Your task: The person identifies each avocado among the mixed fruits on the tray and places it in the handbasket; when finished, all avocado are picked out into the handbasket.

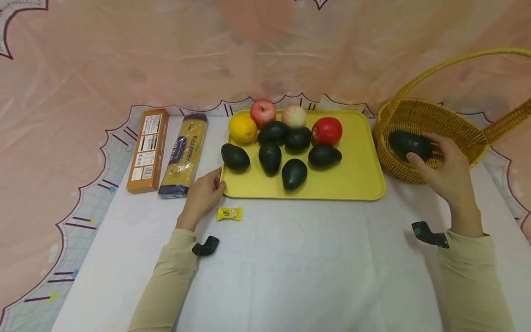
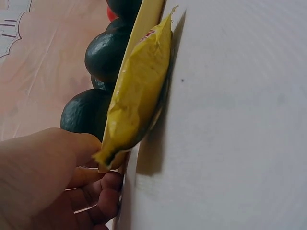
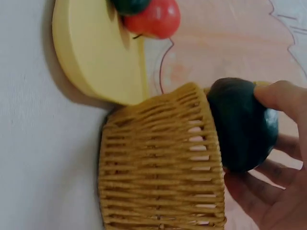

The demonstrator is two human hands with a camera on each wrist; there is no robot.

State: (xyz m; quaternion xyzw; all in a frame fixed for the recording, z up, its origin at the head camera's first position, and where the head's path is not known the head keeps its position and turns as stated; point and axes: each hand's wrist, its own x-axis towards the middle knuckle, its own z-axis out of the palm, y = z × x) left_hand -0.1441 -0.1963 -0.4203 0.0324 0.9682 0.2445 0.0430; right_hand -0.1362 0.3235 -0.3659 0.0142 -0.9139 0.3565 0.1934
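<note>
My right hand (image 1: 445,168) grips a dark green avocado (image 1: 410,145) at the mouth of the wicker basket (image 1: 394,168). In the right wrist view the avocado (image 3: 243,125) shows at the basket's rim, thumb on one side and fingers on the other. At the left, my left hand (image 1: 204,196) pinches the near left corner of the yellow tray (image 1: 352,182), thumb on top and fingers curled below. Several more avocados (image 1: 294,175) lie on the tray, with a lemon (image 1: 242,128), a red-pink apple (image 1: 263,113), a pale peach (image 1: 293,116) and a red pomegranate-like fruit (image 1: 327,131) behind them.
A small yellow wrapped candy (image 1: 229,214) lies in front of the tray, close to my left hand. Left of the tray are a spaghetti packet (image 1: 184,154) and an orange-brown box (image 1: 147,151). The basket's tall handle (image 1: 435,69) arches over its opening. A patterned cloth hangs behind.
</note>
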